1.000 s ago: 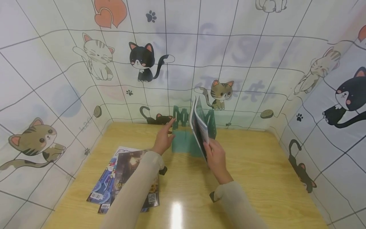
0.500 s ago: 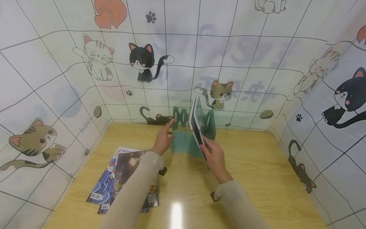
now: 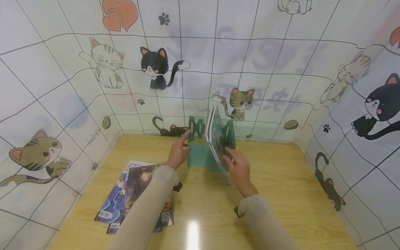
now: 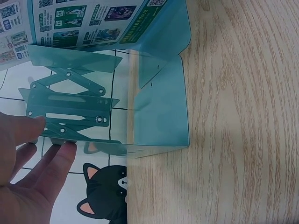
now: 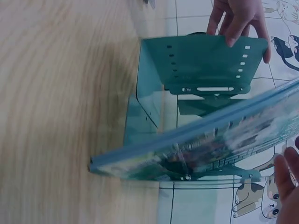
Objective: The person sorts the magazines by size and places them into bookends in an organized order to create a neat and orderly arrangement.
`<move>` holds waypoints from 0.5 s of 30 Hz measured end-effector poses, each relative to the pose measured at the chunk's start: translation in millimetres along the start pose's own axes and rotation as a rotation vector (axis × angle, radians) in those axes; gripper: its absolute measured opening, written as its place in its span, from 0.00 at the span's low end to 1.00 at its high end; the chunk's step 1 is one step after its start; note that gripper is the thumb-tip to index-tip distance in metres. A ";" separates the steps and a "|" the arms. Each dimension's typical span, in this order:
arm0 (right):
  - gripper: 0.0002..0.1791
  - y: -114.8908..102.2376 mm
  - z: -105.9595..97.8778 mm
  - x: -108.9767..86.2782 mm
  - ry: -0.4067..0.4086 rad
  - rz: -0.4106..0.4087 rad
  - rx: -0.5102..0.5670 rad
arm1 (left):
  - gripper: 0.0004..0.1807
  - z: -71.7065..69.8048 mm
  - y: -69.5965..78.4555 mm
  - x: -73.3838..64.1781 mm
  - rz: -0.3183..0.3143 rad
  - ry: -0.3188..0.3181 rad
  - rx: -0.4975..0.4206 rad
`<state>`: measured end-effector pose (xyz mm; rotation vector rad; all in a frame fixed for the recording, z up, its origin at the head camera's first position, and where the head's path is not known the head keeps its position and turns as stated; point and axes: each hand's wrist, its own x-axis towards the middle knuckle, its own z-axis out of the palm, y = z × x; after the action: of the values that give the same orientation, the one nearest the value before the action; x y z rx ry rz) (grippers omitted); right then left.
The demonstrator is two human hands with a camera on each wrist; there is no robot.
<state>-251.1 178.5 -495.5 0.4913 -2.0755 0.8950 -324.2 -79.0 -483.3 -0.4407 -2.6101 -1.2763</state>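
A green metal expandable bookend [image 3: 197, 154] stands against the back wall, its crisscross linkage showing in the left wrist view. My left hand [image 3: 178, 151] holds the bookend's left end plate [image 5: 210, 58], thumb on the inner face and fingers outside. Several magazines [image 3: 215, 139] stand upright together in the right part of the bookend, leaning left at the top. Beside them on the right is my right hand [image 3: 239, 170], fingers loosely bent with fingertips close to the outer cover. In the right wrist view, a gap shows between these fingers [image 5: 284, 175] and the magazines.
Several magazines [image 3: 142, 194] lie overlapped flat on the wooden table [image 3: 281, 194] at the left, partly under the left forearm. A cat-print wall covering [image 3: 200, 52] encloses the back and both sides, directly behind the bookend.
The right hand has loosened from the magazines and shifted slightly right. The magazines have closed together and stay standing in the bookend. The left hand keeps its place.
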 end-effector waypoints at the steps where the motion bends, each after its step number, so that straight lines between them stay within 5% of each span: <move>1: 0.17 1.3 -0.6 2.0 0.014 -0.013 -0.008 | 0.45 -0.1 -0.2 0.0 0.001 0.000 0.001; 9: 0.21 15.2 -3.1 17.8 0.097 -0.090 -0.101 | 0.45 0.6 -2.6 0.6 0.014 0.006 0.004; 15: 0.19 25.6 -3.4 24.8 0.042 -0.050 -0.150 | 0.45 1.5 -4.2 1.3 0.020 0.015 0.000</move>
<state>-279.7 197.4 -485.1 0.4383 -2.0647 0.7092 -326.9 -80.0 -486.9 -0.4542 -2.5861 -1.2689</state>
